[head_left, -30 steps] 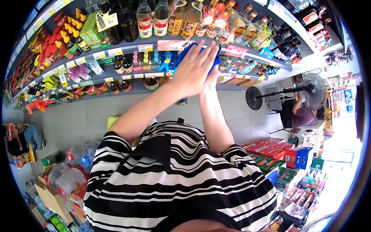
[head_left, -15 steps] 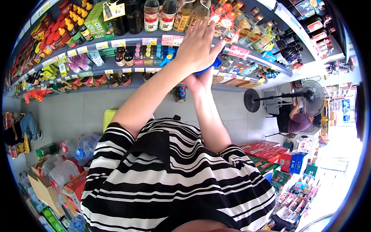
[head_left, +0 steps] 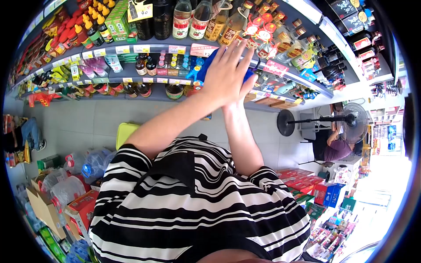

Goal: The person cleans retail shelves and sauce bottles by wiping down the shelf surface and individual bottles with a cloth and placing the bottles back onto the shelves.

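My left hand (head_left: 227, 75) is stretched out flat, fingers slightly apart, over a bright blue cloth (head_left: 208, 65). The cloth shows on both sides of that hand. My right hand (head_left: 232, 103) comes up from below, its wrist crossing under my left hand; its fingers are hidden, so I cannot see how they meet the cloth. Just beyond my left fingertips, glass bottles with pale labels (head_left: 232, 28) stand on the shelf. The shelf edge (head_left: 173, 48) with its price tags runs behind the hands.
Sauce bottles (head_left: 94, 30) and small jars fill the shelves to the left. A standing fan (head_left: 353, 117) is at the right, near a seated person in a purple top (head_left: 337, 149). Red boxes (head_left: 298, 179) lie behind right; large plastic jugs (head_left: 68, 190) stand behind left.
My left hand has come down and back from in front of the bottles, its thumb now lower. More of the blue cloth shows, and the view has shifted slightly.
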